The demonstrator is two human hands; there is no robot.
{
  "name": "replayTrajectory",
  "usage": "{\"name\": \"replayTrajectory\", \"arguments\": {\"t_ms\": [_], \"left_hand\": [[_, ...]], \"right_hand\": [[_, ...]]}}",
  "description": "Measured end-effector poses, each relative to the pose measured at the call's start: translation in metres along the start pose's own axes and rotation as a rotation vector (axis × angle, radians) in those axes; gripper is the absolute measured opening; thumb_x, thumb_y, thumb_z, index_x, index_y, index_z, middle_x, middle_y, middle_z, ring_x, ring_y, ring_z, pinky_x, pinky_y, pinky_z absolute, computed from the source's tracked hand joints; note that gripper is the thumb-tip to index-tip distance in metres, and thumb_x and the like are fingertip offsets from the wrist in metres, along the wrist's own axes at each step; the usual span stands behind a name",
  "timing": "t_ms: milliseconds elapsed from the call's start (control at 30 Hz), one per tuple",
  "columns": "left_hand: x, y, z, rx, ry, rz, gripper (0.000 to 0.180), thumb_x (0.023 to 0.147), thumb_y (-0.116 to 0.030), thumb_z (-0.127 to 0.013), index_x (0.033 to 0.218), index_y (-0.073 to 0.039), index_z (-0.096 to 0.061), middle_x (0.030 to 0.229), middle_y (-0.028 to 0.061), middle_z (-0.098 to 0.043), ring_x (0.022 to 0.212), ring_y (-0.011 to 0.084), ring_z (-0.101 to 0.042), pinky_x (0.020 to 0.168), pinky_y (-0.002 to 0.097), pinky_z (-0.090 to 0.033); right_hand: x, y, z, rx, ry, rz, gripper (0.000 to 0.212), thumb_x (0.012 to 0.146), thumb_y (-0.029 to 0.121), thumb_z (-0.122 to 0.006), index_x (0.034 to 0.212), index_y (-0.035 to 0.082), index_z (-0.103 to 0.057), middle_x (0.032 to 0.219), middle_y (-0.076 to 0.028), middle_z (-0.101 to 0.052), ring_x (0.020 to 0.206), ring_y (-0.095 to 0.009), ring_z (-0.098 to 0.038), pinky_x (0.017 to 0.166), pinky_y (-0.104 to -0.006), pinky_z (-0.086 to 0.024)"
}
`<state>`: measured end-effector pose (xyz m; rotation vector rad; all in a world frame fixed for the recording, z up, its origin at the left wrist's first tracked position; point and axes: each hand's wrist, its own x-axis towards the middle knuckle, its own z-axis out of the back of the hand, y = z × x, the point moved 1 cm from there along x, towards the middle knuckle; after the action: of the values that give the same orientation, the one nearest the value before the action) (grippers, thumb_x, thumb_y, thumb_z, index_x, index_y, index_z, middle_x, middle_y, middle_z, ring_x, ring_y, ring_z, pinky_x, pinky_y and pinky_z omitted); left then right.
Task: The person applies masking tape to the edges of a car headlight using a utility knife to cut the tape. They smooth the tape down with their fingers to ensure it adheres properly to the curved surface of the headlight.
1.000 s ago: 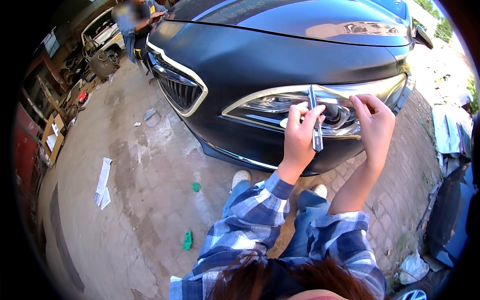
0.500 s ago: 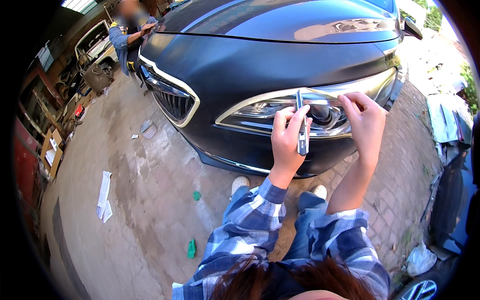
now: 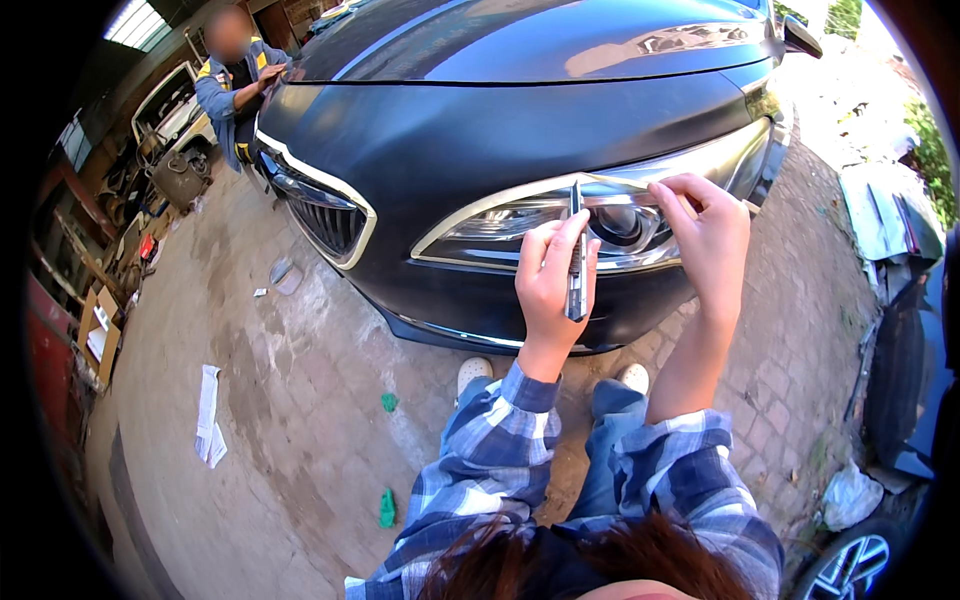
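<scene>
My left hand point(image 3: 550, 285) grips a utility knife point(image 3: 576, 298), held upright with its blade end at the top edge of a car's headlight point(image 3: 620, 226). A pale strip of masking tape point(image 3: 476, 209) runs along that upper edge. Right of the blade, the strip seems to stand off the lamp and stretch to my right hand point(image 3: 714, 240), whose thumb and forefinger pinch its end. Both hands hover over the lamp; whether the blade touches tape or lamp cannot be made out. The dark matte front of the car point(image 3: 480, 125) surrounds the lamp.
Pale edging frames the grille point(image 3: 325, 215). Another person point(image 3: 235, 90) stands at the car's far left, hands on it. On the ground lie white paper point(image 3: 208, 415), green scraps point(image 3: 388, 508) and a clear tub point(image 3: 286, 276). An alloy wheel point(image 3: 850, 570) is at lower right.
The whole view has shifted slightly, so the car and both hands sit a little further left. Both grips stay the same, and the knife remains at the lamp's top edge.
</scene>
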<state>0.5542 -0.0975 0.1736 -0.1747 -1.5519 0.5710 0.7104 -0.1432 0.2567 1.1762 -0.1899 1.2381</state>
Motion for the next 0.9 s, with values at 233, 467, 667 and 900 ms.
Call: {"name": "replayTrajectory", "arguments": {"t_ms": [233,467,667,900], "left_hand": [[0.008,0.003,0.01,0.059,0.023,-0.04,0.024,0.09,-0.004,-0.073,0.113,0.002,-0.072,0.095,0.0149,-0.072,0.086,0.0284,-0.068,0.08,0.0365,-0.054],[0.006,0.004,0.007,0.04,0.049,-0.011,0.024,0.095,-0.007,-0.068,0.118,0.001,-0.07,0.1,0.0139,-0.072,0.089,0.0262,-0.069,0.081,0.0355,-0.054],[0.002,0.008,0.01,-0.027,0.042,0.077,0.029,0.089,-0.006,-0.075,0.116,0.001,-0.07,0.103,0.0153,-0.069,0.095,0.0308,-0.066,0.086,0.0389,-0.053],[0.006,0.012,0.011,0.047,0.011,0.01,0.026,0.088,-0.004,-0.074,0.113,0.002,-0.072,0.103,0.0151,-0.071,0.095,0.0296,-0.067,0.088,0.0383,-0.053]], "right_hand": [[0.004,-0.006,-0.005,-0.041,-0.036,0.133,0.013,0.087,0.015,-0.076,0.092,0.003,-0.077,0.076,-0.011,-0.073,0.067,-0.019,-0.071,0.063,-0.0283,-0.052],[0.002,-0.008,-0.005,-0.018,-0.037,0.088,0.018,0.085,0.025,-0.076,0.085,0.007,-0.076,0.076,-0.012,-0.071,0.073,-0.031,-0.07,0.066,-0.0382,-0.054],[-0.001,-0.003,-0.007,-0.131,-0.084,0.0,0.019,0.088,0.028,-0.076,0.088,0.009,-0.077,0.073,-0.011,-0.071,0.069,-0.029,-0.069,0.063,-0.0373,-0.052],[0.003,-0.007,-0.021,-0.212,-0.18,-0.029,0.018,0.089,0.03,-0.075,0.089,0.012,-0.077,0.073,-0.008,-0.071,0.068,-0.029,-0.069,0.062,-0.0368,-0.051]]}}
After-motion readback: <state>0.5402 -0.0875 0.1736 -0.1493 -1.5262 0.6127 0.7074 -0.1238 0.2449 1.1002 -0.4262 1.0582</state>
